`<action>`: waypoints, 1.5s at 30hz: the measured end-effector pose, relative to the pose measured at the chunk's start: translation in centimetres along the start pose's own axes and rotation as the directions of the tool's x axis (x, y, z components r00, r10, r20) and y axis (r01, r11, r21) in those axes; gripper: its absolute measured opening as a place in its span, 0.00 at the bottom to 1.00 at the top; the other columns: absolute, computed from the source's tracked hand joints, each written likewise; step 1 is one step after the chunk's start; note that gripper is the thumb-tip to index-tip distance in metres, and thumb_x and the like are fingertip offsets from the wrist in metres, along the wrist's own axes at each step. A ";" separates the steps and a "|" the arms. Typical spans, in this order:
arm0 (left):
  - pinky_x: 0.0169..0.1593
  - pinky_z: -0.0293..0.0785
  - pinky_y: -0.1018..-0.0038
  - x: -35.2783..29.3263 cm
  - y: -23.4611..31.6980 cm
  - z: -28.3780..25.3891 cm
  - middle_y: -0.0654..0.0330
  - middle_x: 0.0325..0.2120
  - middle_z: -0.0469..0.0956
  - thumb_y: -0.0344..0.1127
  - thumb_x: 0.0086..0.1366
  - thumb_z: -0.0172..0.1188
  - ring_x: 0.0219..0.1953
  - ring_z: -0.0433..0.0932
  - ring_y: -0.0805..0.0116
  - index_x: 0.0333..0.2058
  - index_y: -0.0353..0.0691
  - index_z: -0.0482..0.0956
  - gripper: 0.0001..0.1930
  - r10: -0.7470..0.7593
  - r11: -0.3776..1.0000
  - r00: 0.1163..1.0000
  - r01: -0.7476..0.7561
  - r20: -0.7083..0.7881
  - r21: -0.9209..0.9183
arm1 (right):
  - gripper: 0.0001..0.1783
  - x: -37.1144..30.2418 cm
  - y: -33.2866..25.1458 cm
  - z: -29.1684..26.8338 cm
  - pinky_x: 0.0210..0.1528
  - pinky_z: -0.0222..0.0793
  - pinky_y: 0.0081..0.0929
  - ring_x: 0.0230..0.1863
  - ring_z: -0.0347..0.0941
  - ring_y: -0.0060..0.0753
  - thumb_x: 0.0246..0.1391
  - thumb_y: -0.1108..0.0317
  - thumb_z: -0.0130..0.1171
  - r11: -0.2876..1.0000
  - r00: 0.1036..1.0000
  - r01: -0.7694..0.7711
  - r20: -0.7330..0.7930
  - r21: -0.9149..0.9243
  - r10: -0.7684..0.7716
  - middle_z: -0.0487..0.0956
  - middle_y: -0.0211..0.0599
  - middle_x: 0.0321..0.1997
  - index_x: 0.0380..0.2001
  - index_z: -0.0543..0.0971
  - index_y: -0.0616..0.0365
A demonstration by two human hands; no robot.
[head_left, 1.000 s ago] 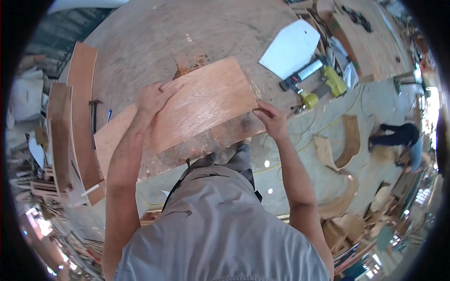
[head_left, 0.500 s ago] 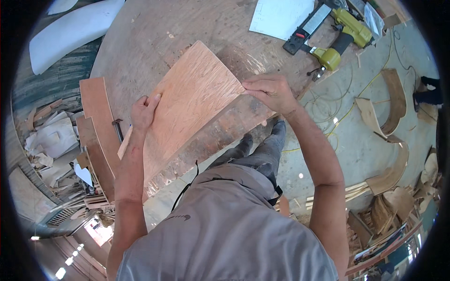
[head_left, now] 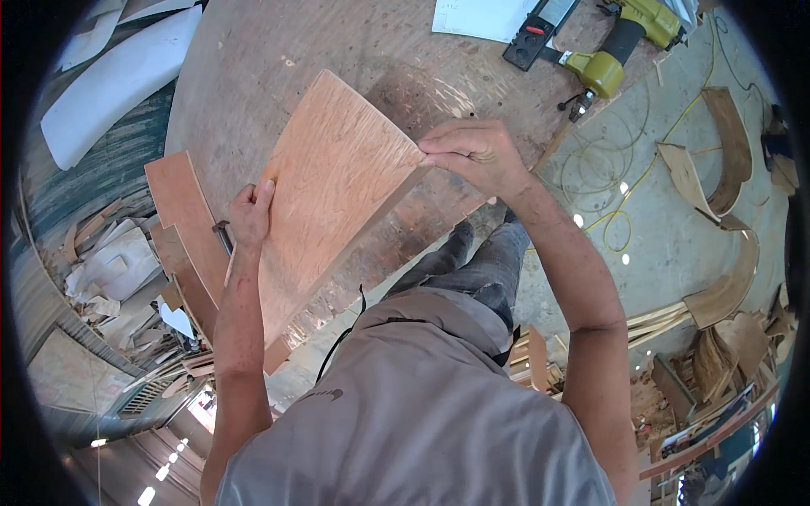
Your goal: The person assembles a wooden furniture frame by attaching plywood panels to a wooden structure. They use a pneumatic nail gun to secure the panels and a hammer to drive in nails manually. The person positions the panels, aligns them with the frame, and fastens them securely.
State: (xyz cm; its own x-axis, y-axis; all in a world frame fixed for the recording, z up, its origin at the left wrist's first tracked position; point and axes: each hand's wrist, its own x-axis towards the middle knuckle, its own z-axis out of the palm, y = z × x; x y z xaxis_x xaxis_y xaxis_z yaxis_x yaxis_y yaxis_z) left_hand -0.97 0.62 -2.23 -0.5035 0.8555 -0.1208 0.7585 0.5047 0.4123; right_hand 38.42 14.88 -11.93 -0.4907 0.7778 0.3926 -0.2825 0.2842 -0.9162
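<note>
The wooden board has been swung to point farther away over the table's near side. Its left edge is now gripped by the left hand, its right corner pinched between the right hand's closed fingers, so two-sided control seems gained.

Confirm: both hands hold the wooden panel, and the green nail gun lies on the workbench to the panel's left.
Wrong side: the head view shows the nail gun on the workbench to the right of the wooden panel. The left hand and right hand hold it.
</note>
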 end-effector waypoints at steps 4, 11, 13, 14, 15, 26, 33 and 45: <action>0.25 0.57 0.74 0.3 -1.1 0.2 0.70 0.15 0.61 0.49 0.63 0.65 0.22 0.58 0.78 0.16 0.37 0.68 0.26 0.017 1.000 1.000 -0.017 -0.013 0.003 | 0.10 -0.3 0.5 0.3 0.40 0.79 0.27 0.39 0.83 0.34 0.47 0.73 0.71 0.999 0.998 0.041 -0.044 -0.004 -0.041 0.85 0.39 0.39 0.35 0.84 0.60; 0.25 0.56 0.75 -0.1 -1.3 0.1 0.71 0.16 0.61 0.46 0.65 0.64 0.22 0.57 0.79 0.17 0.38 0.68 0.24 0.034 0.998 0.999 -0.034 0.007 -0.061 | 0.09 -1.7 0.8 1.7 0.43 0.79 0.28 0.42 0.82 0.35 0.47 0.75 0.71 0.998 0.983 0.055 -0.180 0.041 -0.047 0.85 0.40 0.41 0.35 0.84 0.60; 0.25 0.56 0.75 -0.1 -1.1 0.1 0.72 0.16 0.60 0.46 0.65 0.64 0.22 0.57 0.79 0.17 0.38 0.68 0.24 0.036 0.997 0.999 -0.036 0.001 -0.061 | 0.09 -1.6 0.9 1.8 0.42 0.79 0.27 0.42 0.82 0.35 0.47 0.75 0.71 0.996 0.984 0.059 -0.172 0.064 -0.048 0.85 0.40 0.41 0.35 0.84 0.60; 0.25 0.56 0.75 -0.2 -0.9 0.3 0.72 0.16 0.60 0.46 0.65 0.64 0.22 0.57 0.79 0.17 0.38 0.68 0.24 0.031 0.998 0.999 -0.031 -0.007 -0.057 | 0.09 -1.6 1.0 1.8 0.42 0.79 0.27 0.42 0.82 0.34 0.47 0.75 0.71 0.995 0.984 0.062 -0.169 0.076 -0.048 0.85 0.40 0.41 0.35 0.84 0.60; 0.25 0.56 0.75 -0.3 -0.8 0.3 0.72 0.16 0.60 0.46 0.65 0.64 0.22 0.57 0.79 0.17 0.37 0.68 0.24 0.026 0.998 1.000 -0.027 -0.016 -0.055 | 0.09 -1.5 1.1 1.8 0.42 0.79 0.27 0.42 0.82 0.34 0.47 0.75 0.71 0.994 0.985 0.063 -0.168 0.084 -0.048 0.85 0.40 0.41 0.35 0.84 0.60; 0.25 0.58 0.75 -0.4 0.0 -0.2 0.72 0.16 0.62 0.47 0.65 0.63 0.23 0.58 0.79 0.17 0.37 0.67 0.24 -0.028 0.999 1.000 0.028 -0.013 -0.030 | 0.11 -1.7 1.6 2.0 0.44 0.78 0.28 0.43 0.82 0.34 0.48 0.75 0.70 0.994 0.988 0.018 -0.156 0.104 -0.001 0.85 0.40 0.42 0.37 0.85 0.60; 0.25 0.57 0.75 0.0 0.5 -0.2 0.72 0.16 0.62 0.47 0.65 0.64 0.23 0.58 0.79 0.16 0.38 0.67 0.25 -0.029 0.999 0.999 0.029 -0.015 -0.026 | 0.09 -1.6 1.3 2.5 0.40 0.77 0.29 0.40 0.83 0.35 0.48 0.74 0.70 0.998 0.972 0.038 -0.233 0.041 -0.028 0.85 0.38 0.39 0.35 0.84 0.59; 0.28 0.59 0.76 -0.3 0.4 -0.3 0.71 0.19 0.65 0.47 0.70 0.57 0.25 0.59 0.79 0.21 0.35 0.71 0.23 -0.020 0.999 0.999 0.021 0.043 -0.025 | 0.11 -1.7 0.6 2.1 0.43 0.78 0.30 0.41 0.82 0.38 0.47 0.74 0.70 0.978 0.961 0.156 -0.206 -0.140 -0.183 0.85 0.40 0.42 0.36 0.84 0.60</action>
State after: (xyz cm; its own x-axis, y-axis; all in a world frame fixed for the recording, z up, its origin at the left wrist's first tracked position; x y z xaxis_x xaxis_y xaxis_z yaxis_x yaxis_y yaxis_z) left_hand -0.70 0.52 -1.73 -0.5009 0.8492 -0.1675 0.7368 0.5199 0.4323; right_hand 37.40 12.53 -13.01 -0.2499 0.8111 0.5289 -0.2372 0.4783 -0.8456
